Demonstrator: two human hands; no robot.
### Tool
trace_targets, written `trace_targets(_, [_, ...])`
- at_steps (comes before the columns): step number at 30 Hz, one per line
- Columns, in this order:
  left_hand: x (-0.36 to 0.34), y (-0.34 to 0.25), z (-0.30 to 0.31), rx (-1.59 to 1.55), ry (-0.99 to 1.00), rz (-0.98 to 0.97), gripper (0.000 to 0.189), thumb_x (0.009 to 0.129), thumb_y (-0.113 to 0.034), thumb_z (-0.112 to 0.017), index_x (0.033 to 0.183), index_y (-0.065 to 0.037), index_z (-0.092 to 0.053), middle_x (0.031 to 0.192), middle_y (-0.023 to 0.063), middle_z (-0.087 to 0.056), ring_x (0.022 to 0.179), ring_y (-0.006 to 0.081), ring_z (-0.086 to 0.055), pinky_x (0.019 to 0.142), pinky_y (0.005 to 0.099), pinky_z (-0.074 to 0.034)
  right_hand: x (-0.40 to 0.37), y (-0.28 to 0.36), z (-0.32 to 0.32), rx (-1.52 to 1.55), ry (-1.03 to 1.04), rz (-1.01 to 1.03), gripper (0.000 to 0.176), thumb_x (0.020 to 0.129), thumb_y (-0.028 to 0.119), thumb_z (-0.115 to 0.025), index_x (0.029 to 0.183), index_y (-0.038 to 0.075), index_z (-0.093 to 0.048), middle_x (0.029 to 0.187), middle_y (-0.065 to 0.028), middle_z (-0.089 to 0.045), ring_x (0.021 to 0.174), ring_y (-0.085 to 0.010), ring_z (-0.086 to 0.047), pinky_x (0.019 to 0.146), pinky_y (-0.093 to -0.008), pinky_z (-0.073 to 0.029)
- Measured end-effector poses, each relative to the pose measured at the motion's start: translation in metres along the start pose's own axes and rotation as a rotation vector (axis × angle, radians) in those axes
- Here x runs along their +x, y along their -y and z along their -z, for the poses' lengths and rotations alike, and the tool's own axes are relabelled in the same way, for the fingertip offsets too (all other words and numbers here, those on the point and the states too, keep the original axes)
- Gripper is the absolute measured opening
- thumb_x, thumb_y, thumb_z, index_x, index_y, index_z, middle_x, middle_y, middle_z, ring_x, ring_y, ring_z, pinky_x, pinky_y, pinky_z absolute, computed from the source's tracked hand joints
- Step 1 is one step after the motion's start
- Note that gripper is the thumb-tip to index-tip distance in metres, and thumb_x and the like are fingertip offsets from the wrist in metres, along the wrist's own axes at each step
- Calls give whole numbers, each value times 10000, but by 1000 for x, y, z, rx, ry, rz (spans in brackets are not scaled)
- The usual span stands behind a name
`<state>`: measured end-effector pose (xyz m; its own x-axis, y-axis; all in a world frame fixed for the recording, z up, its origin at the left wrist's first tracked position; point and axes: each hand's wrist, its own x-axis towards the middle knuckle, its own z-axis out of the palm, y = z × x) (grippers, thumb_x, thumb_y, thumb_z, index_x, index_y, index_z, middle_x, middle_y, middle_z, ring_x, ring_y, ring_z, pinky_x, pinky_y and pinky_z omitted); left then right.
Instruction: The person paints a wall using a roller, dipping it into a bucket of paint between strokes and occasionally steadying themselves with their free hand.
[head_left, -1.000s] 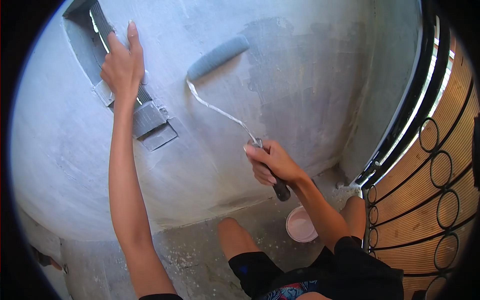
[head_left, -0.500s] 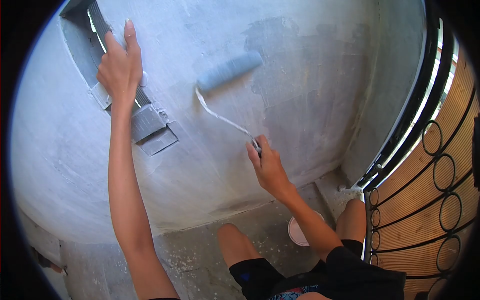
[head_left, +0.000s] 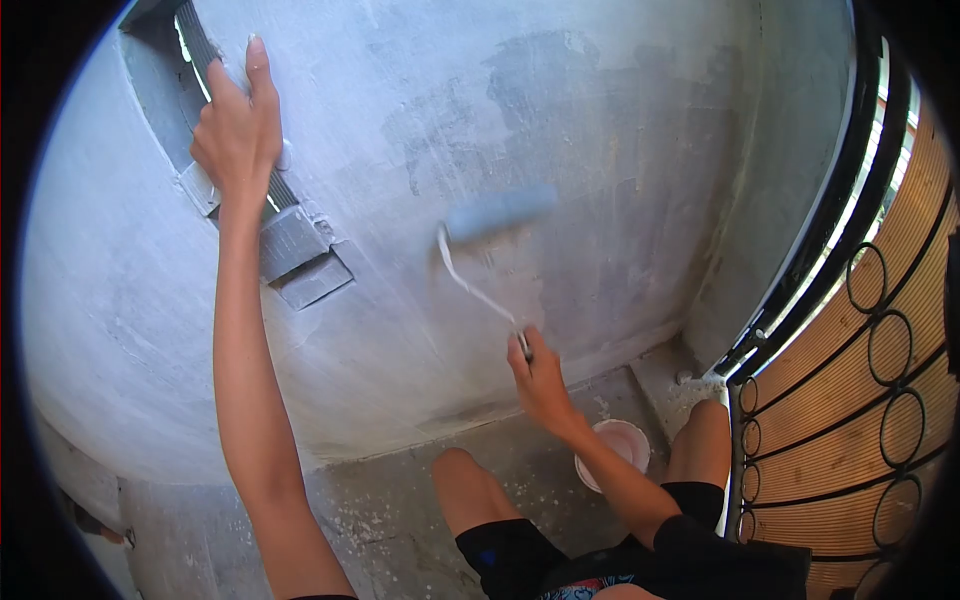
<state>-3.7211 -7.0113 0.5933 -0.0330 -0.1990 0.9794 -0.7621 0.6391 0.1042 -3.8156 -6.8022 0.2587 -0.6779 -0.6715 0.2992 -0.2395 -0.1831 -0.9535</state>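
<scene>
My right hand [head_left: 543, 380] is closed round the handle of a paint roller [head_left: 500, 213]. The roller's pale blue sleeve lies against the grey-white wall [head_left: 390, 330], blurred by motion, with its bent white frame running down to my fist. Higher up and to the left, my left hand [head_left: 238, 130] grips the edge of a narrow wall opening [head_left: 165, 95]; its thumb points up and some fingers are hidden inside the gap. Darker, patchy areas mark the wall above the roller.
A round bucket [head_left: 640, 440], pinkish inside, stands on the paint-spattered floor [head_left: 370, 520] between my legs. To the right is a black metal gate [head_left: 885, 330] with rings and ribbed orange-brown sheeting. A small recess [head_left: 315, 280] sits below the opening.
My right hand has brought the roller down and slightly right along the wall. More of the dark patch and of the bucket now shows. My left hand stays in nearly the same place.
</scene>
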Motion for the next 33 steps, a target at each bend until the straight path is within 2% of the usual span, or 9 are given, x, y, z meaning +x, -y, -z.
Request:
trace_targets(2, [1,0,0,19,-22,-16,782,927,-635,-258,1260,38,-478,881,268,-665,883,440,-649,810,506,-491,29,42,2,-1,-18,133,256,972,241,-493,904,-1,-444,583,-126,-419,525,-184,-366,497,-378,-353])
trace_targets(7, [1,-4,5,18,19,14,772,927,-633,-262,1259,31,-476,873,273,-663,888,451,-641,811,519,-485,69,101,10,-51,48,147,253,961,220,-503,906,-17,-433,601,-184,-439,530,-279,-359,513,-403,-358])
trace_targets(10, [1,-3,3,13,7,11,766,928,-631,-263,1261,25,-476,865,274,-663,886,453,-641,804,520,-486,52,66,9,-92,4,183,211,953,183,-501,915,-15,-438,614,-205,-452,529,-312,-383,515,-407,-360])
trace_targets(17, [0,-5,5,36,9,24,745,932,-625,-266,1243,16,-486,851,267,-665,861,444,-651,774,513,-501,-40,-74,20,-197,-23,-86,155,924,140,-523,906,-7,-479,653,-229,-508,583,-402,-483,533,-424,-382])
trace_targets(20, [1,-4,3,35,3,23,740,931,-626,-268,1237,11,-486,850,267,-666,860,442,-652,773,509,-501,-37,-73,27,-229,28,-171,157,923,150,-526,918,-2,-485,672,-239,-522,630,-434,-514,546,-438,-392])
trace_targets(24, [0,-3,4,35,-2,14,740,928,-631,-270,1238,5,-487,849,268,-665,862,447,-649,772,513,-498,10,5,24,-265,20,-41,178,936,177,-507,928,-1,-492,660,-253,-518,620,-446,-505,554,-455,-387])
trace_targets(26, [1,-3,5,19,7,11,735,925,-634,-276,1222,1,-498,849,269,-665,860,452,-648,771,519,-496,37,36,17,-240,4,154,183,941,181,-498,930,-2,-491,663,-258,-513,621,-455,-484,554,-455,-383])
trace_targets(29, [1,-1,2,21,-13,-2,737,924,-636,-278,1203,8,-500,845,269,-665,858,458,-646,772,524,-495,57,82,9,-168,70,102,190,942,179,-498,926,-10,-482,678,-261,-507,654,-469,-459,554,-455,-379])
trace_targets(33, [0,2,1,5,-20,-31,733,927,-633,-274,1195,11,-498,835,269,-665,849,454,-650,771,516,-500,34,33,-4,-155,8,97,182,930,158,-510,913,-21,-489,673,-263,-504,643,-463,-461,552,-448,-385])
